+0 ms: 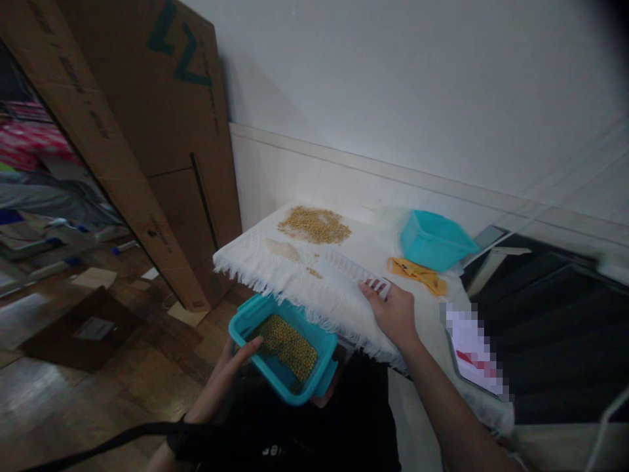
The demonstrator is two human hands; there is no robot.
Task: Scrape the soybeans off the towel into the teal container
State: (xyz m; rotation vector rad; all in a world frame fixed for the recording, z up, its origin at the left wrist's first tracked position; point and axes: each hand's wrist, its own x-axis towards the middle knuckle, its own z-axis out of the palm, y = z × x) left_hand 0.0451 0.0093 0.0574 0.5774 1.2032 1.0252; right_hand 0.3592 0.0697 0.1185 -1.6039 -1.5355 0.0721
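My left hand [240,357] grips the near left rim of a teal plastic basket [243,321], thumb over the edge. Yellow soybeans [289,344] cover much of its bottom, and it sits just below the fringed edge of a white tablecloth [255,255]. On the cloth, my right hand [396,314] is closed on the near right end of a long white plastic strip with slots [351,265]. Beyond the strip's far end lies a spread pile of soybeans [314,225]. A few loose beans [314,272] and a small pale heap [282,249] are nearer the edge.
A second teal basket [435,239] stands at the table's back right, with a yellow cloth-like piece [417,274] before it. A phone [474,354] with a partly blurred screen lies farther right. A tall cardboard box [162,131] stands left; flattened cardboard [78,328] lies on the floor.
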